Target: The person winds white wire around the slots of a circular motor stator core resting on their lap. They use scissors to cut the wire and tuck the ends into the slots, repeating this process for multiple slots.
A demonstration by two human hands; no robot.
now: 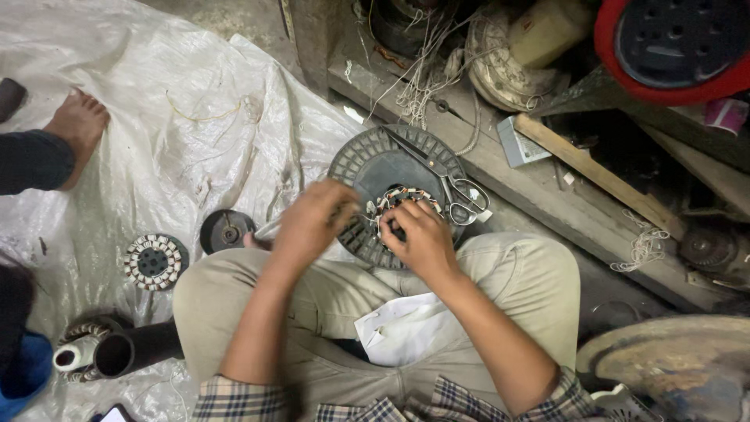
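A round wound motor stator with copper-coloured coils rests on a dark ribbed plastic disc propped at my knees. My right hand grips the stator's near edge with the fingers curled over it. My left hand is at its left side, fingertips pinched at the coils; whether it holds a wire or a small tool I cannot tell. A pair of scissors lies on the disc just right of the stator.
A second wound stator and a dark round part lie on the white plastic sheet. A black tube sits lower left. Another person's bare foot is at left. Wooden ledge with clutter, red-rimmed housing behind.
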